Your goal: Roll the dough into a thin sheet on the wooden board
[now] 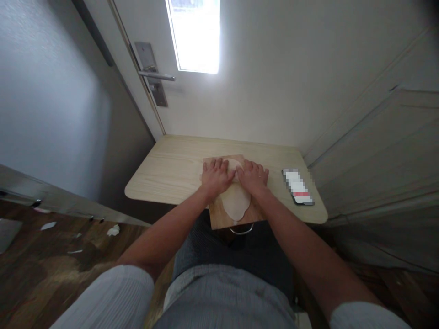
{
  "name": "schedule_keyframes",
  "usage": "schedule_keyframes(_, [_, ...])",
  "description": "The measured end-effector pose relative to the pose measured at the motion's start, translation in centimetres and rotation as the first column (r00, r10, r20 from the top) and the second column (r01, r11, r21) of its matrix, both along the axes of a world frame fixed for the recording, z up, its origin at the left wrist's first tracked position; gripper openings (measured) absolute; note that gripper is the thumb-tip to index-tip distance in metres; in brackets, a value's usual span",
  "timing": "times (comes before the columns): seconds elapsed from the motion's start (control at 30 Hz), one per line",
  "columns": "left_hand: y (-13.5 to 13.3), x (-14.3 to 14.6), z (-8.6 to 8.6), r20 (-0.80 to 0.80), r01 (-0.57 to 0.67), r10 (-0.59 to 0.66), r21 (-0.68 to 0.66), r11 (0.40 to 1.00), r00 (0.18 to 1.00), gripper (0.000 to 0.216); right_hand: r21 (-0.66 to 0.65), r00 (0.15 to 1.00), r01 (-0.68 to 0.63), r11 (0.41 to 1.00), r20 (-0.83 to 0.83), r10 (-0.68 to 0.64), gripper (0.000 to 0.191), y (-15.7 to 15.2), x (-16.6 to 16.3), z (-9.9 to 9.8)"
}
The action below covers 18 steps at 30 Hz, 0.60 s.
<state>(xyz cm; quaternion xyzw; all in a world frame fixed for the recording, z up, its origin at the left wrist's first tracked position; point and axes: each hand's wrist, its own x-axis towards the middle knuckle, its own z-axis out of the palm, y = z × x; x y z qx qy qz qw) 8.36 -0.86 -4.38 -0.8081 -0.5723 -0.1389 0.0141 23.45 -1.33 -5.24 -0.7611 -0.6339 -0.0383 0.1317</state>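
A pale sheet of dough [235, 203] lies stretched out on a wooden board [217, 217] that overhangs the near edge of a small light-wood table [171, 169]. Both my hands rest side by side on the far part of the dough. My left hand [215, 176] lies palm down with its fingers flat and spread. My right hand [254, 176] lies the same way just to its right, thumbs almost meeting. Whether anything is under the palms is hidden.
A phone [297, 186] lies on the table's right side. A white door with a metal handle [156, 75] and a bright window stands behind the table. Cabinet panels are on the right. Paper scraps [113, 230] lie on the dark wood floor at left.
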Motion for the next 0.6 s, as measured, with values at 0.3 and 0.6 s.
schedule_keyframes(0.3, [0.2, 0.0, -0.1, 0.007, -0.003, 0.003, -0.026, 1.0, 1.0, 0.059, -0.037, 0.999, 0.015, 0.999, -0.051, -0.017, 0.058, 0.6, 0.3, -0.1])
schedule_keyframes(0.6, [1.8, 0.3, -0.1, 0.041, -0.018, 0.02, -0.063, 0.998, 0.999, 0.063, -0.068, 1.0, 0.006, 0.998, -0.03, -0.008, 0.061, 1.4, 0.3, 0.4])
